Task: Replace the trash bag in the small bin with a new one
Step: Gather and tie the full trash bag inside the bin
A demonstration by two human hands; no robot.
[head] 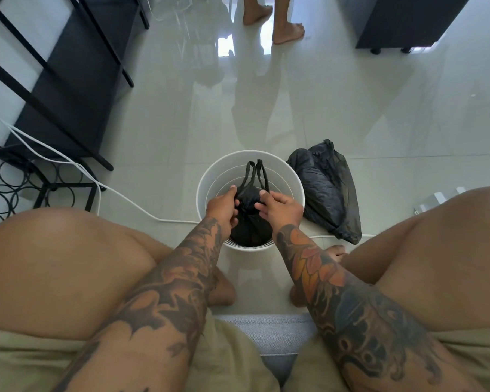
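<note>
Between the person's bare knees, a small white bin [210, 176] stands on the shiny floor [351, 94]. Both hands are over the open top of the bin. The left hand [222, 206] has its fingers [234, 220] curled round the black bag [251, 219], with the thumb up on the bag's left side. The right hand [282, 207] pinches the same bag from the other side with its fingers [262, 206]. The bag is bunched up between the two hands, and its lower part hangs down inside the bin. Two thin black handles [256, 171] of the bag stick out past the fingers, toward the far wall of the bin.

Just to the right of the right hand's fingers, a tied dark trash bag [327, 190] lies on the floor, close beside the bin. A white cable [119, 193] runs along the floor to the left of the left hand and goes behind the bin. Far past the fingers, another person's bare feet [287, 31] stand on the floor. A black frame [63, 89] stands far off to the left.
</note>
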